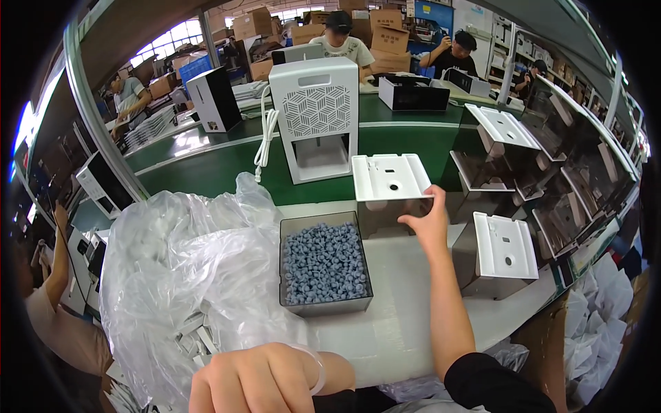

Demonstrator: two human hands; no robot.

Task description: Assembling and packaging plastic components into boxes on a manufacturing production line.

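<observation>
Green conveyor belt (206, 172) runs across the workshop behind a pale tabletop (406, 289), where other people work among cardboard boxes further back. On the belt stands a white appliance housing (315, 117) with a patterned grille and a dangling white cord (264, 141).

Reaching forward, the right hand (427, 224) has its grip around the edge of a white plastic tray (389, 177) that sits on a transparent tank; thumb and fingers pinch its near right corner. More such tray-topped tanks (502, 248) wait on the right, several stacked, so by my judgement most pieces remain to handle.

Low in view, the left hand (261, 378) is curled loosely, holding nothing I can make out, beside a crumpled clear plastic bag (179, 268). Between both hands sits a grey bin of small grey rubber plugs (322, 265), apparently full.
</observation>
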